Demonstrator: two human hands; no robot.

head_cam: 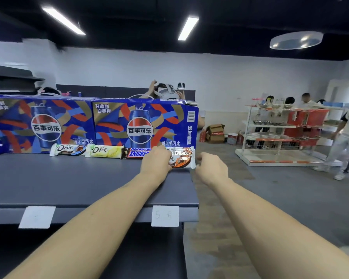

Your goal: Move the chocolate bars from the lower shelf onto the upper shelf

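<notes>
Several chocolate bars stand in a row on the grey upper shelf (73, 182), leaning against blue Pepsi boxes (141, 125). From the left they are a white Dove bar (68, 150), a yellow Dove bar (104, 151), a Snickers bar (136, 153) and an orange-brown Dove bar (182, 158) at the shelf's right end. My left hand (155, 162) grips the left part of the orange-brown bar and covers it. My right hand (210, 168) hovers just off that bar's right end with loosely curled fingers, holding nothing. The lower shelf (149, 258) is dark, with no bars visible on it.
Two white price tags (165, 216) hang on the upper shelf's front edge. A second Pepsi box (38, 125) stands at the left. To the right lies open floor with a white and red rack (280, 133), cardboard boxes (216, 132) and several people.
</notes>
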